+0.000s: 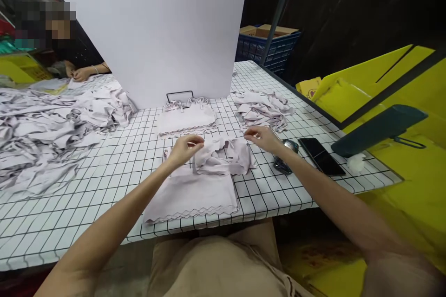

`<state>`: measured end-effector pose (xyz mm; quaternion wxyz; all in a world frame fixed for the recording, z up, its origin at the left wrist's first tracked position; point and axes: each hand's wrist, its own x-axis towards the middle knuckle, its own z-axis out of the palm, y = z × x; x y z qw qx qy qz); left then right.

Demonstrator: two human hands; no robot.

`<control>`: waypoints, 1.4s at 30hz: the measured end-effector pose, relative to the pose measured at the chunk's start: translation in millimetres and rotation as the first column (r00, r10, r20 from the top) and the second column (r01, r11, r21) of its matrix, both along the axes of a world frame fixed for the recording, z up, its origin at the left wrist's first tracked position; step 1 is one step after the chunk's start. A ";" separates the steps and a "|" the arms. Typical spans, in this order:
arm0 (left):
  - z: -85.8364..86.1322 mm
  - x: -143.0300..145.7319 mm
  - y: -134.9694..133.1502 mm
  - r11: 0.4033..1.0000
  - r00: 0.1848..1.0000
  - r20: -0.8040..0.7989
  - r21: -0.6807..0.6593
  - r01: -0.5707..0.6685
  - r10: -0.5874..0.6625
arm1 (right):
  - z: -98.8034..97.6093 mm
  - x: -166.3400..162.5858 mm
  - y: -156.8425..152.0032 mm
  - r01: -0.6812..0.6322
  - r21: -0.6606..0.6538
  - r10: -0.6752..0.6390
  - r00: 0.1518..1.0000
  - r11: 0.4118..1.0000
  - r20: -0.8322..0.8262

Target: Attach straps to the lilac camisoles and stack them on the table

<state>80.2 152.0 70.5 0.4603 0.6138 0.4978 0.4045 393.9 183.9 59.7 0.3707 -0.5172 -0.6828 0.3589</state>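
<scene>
A crumpled pale pink garment (pixel 209 160) with narrow strap-like parts is spread between my two hands, just above the table. My left hand (pixel 184 151) pinches its upper left edge, thumb and fingers together. At the upper right edge, my right hand (pixel 263 139) is closed in a pinch on the same garment. Right below it, near the table's front edge, a flat pile of pale pink pieces (pixel 195 195) with a wavy hem lies partly covered. Behind the garment, a second neat stack (pixel 186 119) shows straps gathered at its far end.
Loose garments heap on the left (pixel 45 134), with a smaller heap (pixel 263 109) at the right. A white panel (pixel 156 32) stands behind. A phone (pixel 322 156), a dark cylinder (pixel 379 130) and a black wrapped item (pixel 282 165) lie right. A co-worker's hands (pixel 81 73) are at far left.
</scene>
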 end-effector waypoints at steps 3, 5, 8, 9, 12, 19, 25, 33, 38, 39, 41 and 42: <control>-9.9 9.0 -22.1 0.954 0.960 -0.145 0.146 0.262 -0.241 | -5.6 -4.0 -27.7 -0.246 -0.043 0.249 0.960 0.968 0.130; -17.6 13.2 -29.9 0.891 0.895 -0.260 0.186 0.414 -0.362 | -7.7 -5.1 -40.6 -0.444 -0.086 0.449 0.844 0.892 0.294; -32.2 18.5 -33.8 0.843 0.824 -0.400 0.191 0.503 -0.401 | -12.1 -1.4 -46.6 -0.547 -0.064 0.521 0.747 0.835 0.414; -37.1 20.7 -34.2 0.840 0.816 -0.424 0.194 0.507 -0.394 | -12.5 0.6 -45.4 -0.525 -0.036 0.495 0.774 0.850 0.395; -47.3 27.9 -33.5 0.868 0.846 -0.395 0.192 0.458 -0.358 | -3.7 3.3 -37.4 -0.400 0.035 0.379 0.890 0.916 0.254; 9.3 11.2 6.1 0.934 0.928 -0.138 0.035 0.354 -0.347 | 71.4 -14.1 -12.7 -0.343 -0.059 0.304 0.891 0.938 -0.338; 128.2 -24.2 31.6 0.963 0.930 0.256 0.126 0.236 -0.262 | 157.3 -14.3 13.2 -0.340 -0.018 0.316 0.891 0.940 -0.325; 189.8 -68.7 5.4 0.954 0.959 0.037 0.112 0.277 -0.283 | 227.2 -20.6 7.2 -0.339 0.129 0.362 0.876 0.932 -0.317; 198.3 -109.0 3.6 0.948 0.983 -0.044 0.260 0.182 -0.177 | 244.6 -21.3 17.5 -0.338 0.198 0.383 0.879 0.920 -0.283; 199.3 -116.8 7.8 0.940 0.984 -0.113 0.297 0.168 -0.140 | 245.0 -22.2 25.1 -0.360 0.205 0.394 0.904 0.910 -0.165; 200.9 -130.5 20.8 0.913 0.944 -0.329 0.377 0.154 -0.024 | 242.4 -26.5 45.4 -0.399 0.237 0.368 0.915 0.886 0.166; 201.8 -136.0 28.9 0.888 0.899 -0.433 0.437 0.146 0.065 | 240.0 -29.9 57.0 -0.405 0.272 0.315 0.894 0.873 0.320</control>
